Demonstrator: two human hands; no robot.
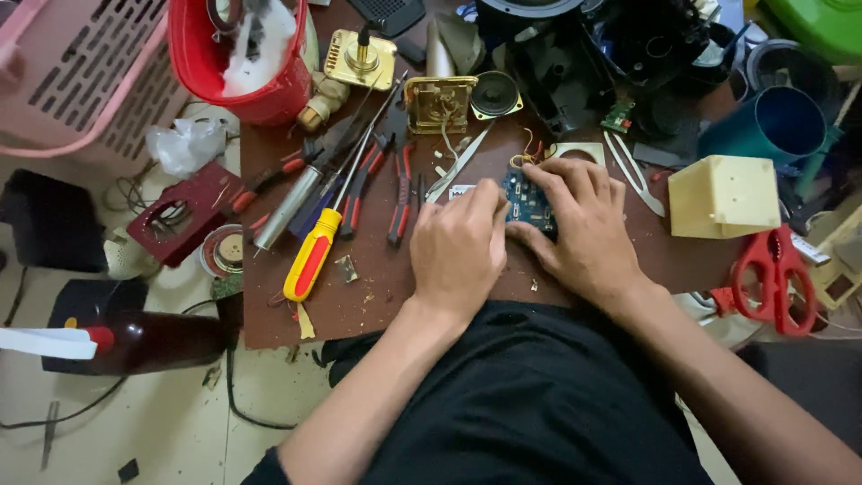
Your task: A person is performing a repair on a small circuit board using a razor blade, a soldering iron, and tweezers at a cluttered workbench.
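— What have the hands got?
— A small blue circuit board point(525, 202), flat and studded with parts; the left hand point(458, 247) curls closed over its near edge, the right hand point(579, 224) spreads loosely over its far side, fingers pressing down.
— Around them?
— Left of the left hand: red-handled pliers point(400, 193) and a glossy yellow-and-red screwdriver point(314, 251) on the scuffed brown worktop point(395, 296). Right of the right hand, a cream plastic box point(723, 196), red scissors point(774, 269) at the edge. Little bare room
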